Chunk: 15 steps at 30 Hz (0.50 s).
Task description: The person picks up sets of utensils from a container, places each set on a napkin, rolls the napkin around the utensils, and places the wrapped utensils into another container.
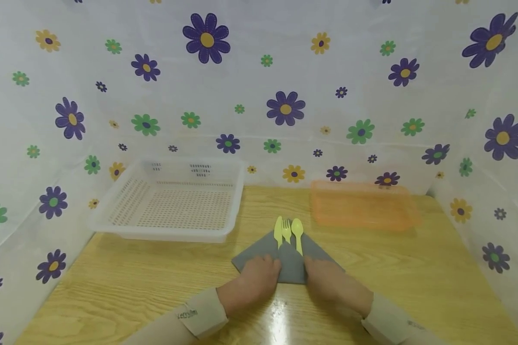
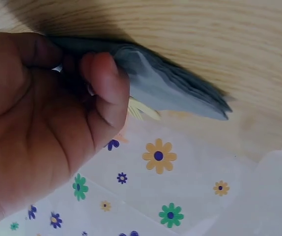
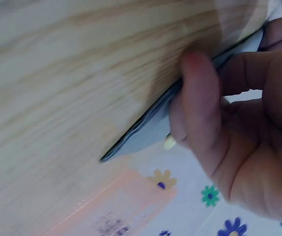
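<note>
White basket (image 1: 166, 235) beyond left hand (image 1: 260, 277), which grips gray napkin (image 1: 291, 269): layered, folded, between both hands. I see yellow knife (image 1: 278, 230), fork (image 1: 287, 230), spoon (image 1: 298, 227) poking out ahead; right hand (image 1: 328, 279) grips too; orange tray (image 1: 364, 223) beyond it.

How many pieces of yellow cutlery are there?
3: knife at left, fork in the middle, spoon at right, handles running into the gray napkin; its folds might hide more.

Pale beige sleeves (image 1: 168, 329) end in wide cuffs (image 1: 207, 312). Dark lettering (image 1: 187, 314) runs across the left sleeve (too blurred to read); a fainter marking (image 1: 416, 325) sits on the right. The left hand (image 1: 260, 276) and right hand (image 1: 329, 279) are bare.
</note>
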Each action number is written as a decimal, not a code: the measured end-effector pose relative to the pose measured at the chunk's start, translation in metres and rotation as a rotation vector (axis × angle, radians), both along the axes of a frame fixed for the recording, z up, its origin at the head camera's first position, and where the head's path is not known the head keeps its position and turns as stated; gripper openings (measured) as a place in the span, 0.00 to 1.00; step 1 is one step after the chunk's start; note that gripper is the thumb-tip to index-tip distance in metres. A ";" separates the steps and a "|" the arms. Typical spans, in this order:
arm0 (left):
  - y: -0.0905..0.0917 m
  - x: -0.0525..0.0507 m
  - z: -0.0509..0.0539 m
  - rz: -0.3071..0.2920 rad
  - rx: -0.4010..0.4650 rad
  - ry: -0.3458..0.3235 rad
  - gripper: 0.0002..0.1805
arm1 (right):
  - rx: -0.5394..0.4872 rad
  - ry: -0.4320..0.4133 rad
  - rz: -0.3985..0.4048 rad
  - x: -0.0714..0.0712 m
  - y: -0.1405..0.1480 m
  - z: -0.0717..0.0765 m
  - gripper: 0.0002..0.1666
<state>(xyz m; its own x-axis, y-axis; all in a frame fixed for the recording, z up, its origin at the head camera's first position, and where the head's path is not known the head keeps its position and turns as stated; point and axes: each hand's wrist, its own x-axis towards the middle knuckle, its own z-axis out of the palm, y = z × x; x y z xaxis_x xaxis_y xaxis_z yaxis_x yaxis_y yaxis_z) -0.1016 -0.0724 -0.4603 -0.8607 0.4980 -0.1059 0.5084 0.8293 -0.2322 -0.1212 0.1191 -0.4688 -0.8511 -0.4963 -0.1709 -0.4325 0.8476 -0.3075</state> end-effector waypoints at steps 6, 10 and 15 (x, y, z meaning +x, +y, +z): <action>-0.005 -0.005 -0.007 0.031 0.125 -0.085 0.05 | -0.108 -0.019 0.076 -0.002 0.011 0.002 0.03; -0.008 -0.002 -0.012 0.013 0.109 -0.023 0.05 | -0.058 0.061 0.068 0.006 0.009 0.001 0.05; -0.010 0.004 -0.013 0.130 0.153 -0.005 0.06 | 0.082 0.211 0.136 0.012 0.006 0.000 0.09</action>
<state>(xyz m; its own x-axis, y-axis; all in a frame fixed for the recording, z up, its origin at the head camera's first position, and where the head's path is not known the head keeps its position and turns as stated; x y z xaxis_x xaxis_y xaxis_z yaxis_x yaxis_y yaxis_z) -0.0976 -0.0821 -0.4732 -0.9185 0.3933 -0.0418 0.3955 0.9134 -0.0966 -0.1088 0.1252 -0.4688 -0.7986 -0.6005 -0.0407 -0.5916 0.7956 -0.1307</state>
